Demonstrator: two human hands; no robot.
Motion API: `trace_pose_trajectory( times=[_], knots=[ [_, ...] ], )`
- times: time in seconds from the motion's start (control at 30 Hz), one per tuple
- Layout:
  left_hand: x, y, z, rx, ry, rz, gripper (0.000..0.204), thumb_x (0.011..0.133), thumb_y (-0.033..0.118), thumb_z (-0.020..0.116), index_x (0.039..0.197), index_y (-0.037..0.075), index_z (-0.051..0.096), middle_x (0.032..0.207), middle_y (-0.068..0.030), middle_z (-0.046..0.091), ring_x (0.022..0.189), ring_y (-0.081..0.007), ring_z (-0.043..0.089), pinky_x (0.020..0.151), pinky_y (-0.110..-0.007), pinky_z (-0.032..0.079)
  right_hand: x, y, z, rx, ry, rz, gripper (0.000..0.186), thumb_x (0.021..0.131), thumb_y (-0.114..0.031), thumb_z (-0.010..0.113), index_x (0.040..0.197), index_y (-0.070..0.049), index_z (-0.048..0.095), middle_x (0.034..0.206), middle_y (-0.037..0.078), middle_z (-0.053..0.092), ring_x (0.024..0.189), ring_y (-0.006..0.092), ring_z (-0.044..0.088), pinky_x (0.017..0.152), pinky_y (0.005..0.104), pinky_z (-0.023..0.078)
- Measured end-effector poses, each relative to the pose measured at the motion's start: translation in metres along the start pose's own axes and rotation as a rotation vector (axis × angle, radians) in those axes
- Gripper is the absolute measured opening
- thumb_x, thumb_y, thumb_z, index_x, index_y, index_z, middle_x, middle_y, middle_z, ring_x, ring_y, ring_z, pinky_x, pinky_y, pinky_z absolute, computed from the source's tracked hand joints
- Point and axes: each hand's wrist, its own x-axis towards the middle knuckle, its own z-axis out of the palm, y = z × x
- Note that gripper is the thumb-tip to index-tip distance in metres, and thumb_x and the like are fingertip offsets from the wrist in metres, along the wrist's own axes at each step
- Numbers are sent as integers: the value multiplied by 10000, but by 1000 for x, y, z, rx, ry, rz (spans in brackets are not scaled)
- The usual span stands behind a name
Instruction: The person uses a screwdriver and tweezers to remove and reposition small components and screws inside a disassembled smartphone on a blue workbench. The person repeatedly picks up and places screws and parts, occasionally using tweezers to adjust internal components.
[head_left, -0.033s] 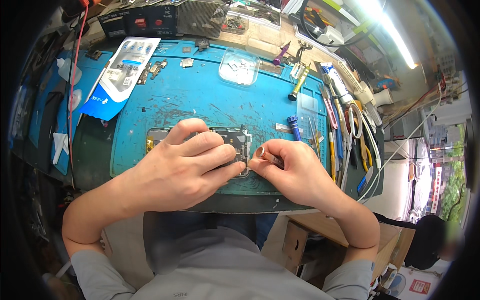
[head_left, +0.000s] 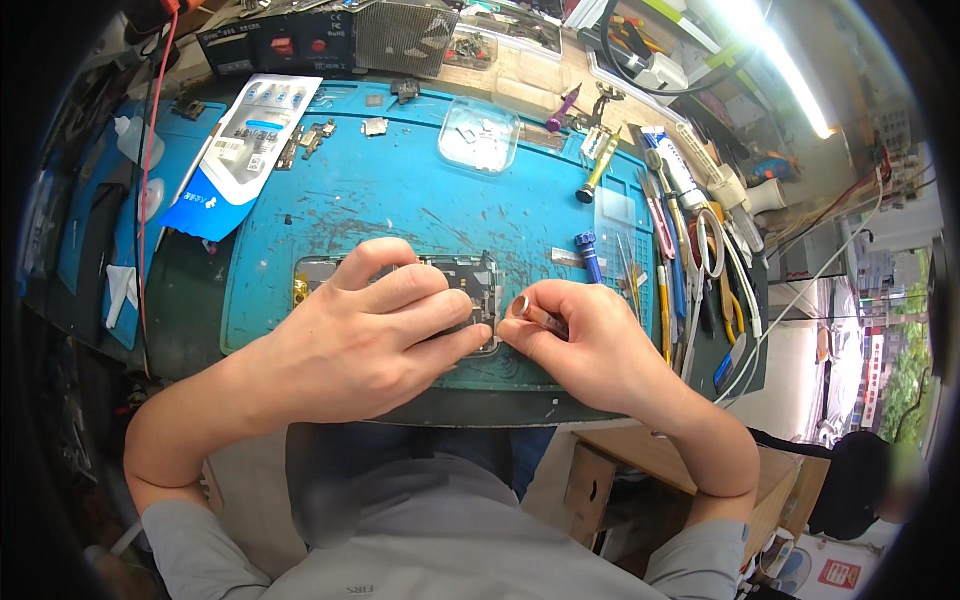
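An opened phone (head_left: pixel 470 278), its dark inner parts and small metal pieces showing, lies lengthwise on the blue work mat (head_left: pixel 380 200). My left hand (head_left: pixel 380 325) is over it with curled fingers, the fingertips on its right end; the thumb is hidden. At that same end my right hand (head_left: pixel 580 325) pinches thumb and forefinger together by the phone's edge. Within this hand sits a slim cylindrical tool (head_left: pixel 543 318) with a round copper-coloured end, like a small screwdriver. Its other end is hidden in the palm.
Right of the phone lies a blue screwdriver (head_left: pixel 590 257), with a yellow one (head_left: pixel 600 168) farther back. Tweezers and scissors (head_left: pixel 710 243) crowd the right edge. A clear tray (head_left: pixel 478 135) of small parts stands behind; a blue-and-white package (head_left: pixel 240 155) lies back left.
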Motion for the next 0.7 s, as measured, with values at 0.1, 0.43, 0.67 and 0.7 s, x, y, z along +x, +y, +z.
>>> trace_pose_trajectory(
  times=[0.1, 0.43, 0.67, 0.7],
  knots=[
    [-3, 0, 1, -2, -6, -4, 415, 752, 186, 863, 1159, 135, 798, 1079, -3, 591, 1032, -211, 571, 1003, -420, 424, 2, 2, 2, 74, -13, 19, 249, 977, -185, 756, 840, -7, 649, 659, -6, 488, 655, 79, 418, 576, 310, 376],
    [1, -2, -8, -55, -72, -60, 472, 712, 211, 888, 1175, 181, 802, 1068, -11, 563, 1053, -232, 552, 1030, -448, 403, -1, 0, 5, 25, -9, 38, 262, 980, -245, 727, 946, 14, 724, 775, 163, 696, 735, 314, 690, 697, 417, 530],
    [1, -2, -8, -61, -77, -63, 479, 712, 213, 887, 1183, 185, 804, 1063, -10, 562, 1050, -227, 559, 1029, -446, 405, -1, 3, 5, 74, 4, 20, 266, 980, -242, 725, 938, 21, 717, 766, 142, 698, 710, 242, 686, 679, 391, 527],
    [0, -2, -7, -61, -76, -64, 478, 713, 212, 886, 1183, 186, 804, 1062, -9, 562, 1050, -225, 561, 1030, -445, 405, 0, 6, 3, 131, -2, 29, 265, 979, -238, 726, 937, 23, 715, 766, 134, 701, 711, 215, 685, 676, 382, 526]
  ],
)
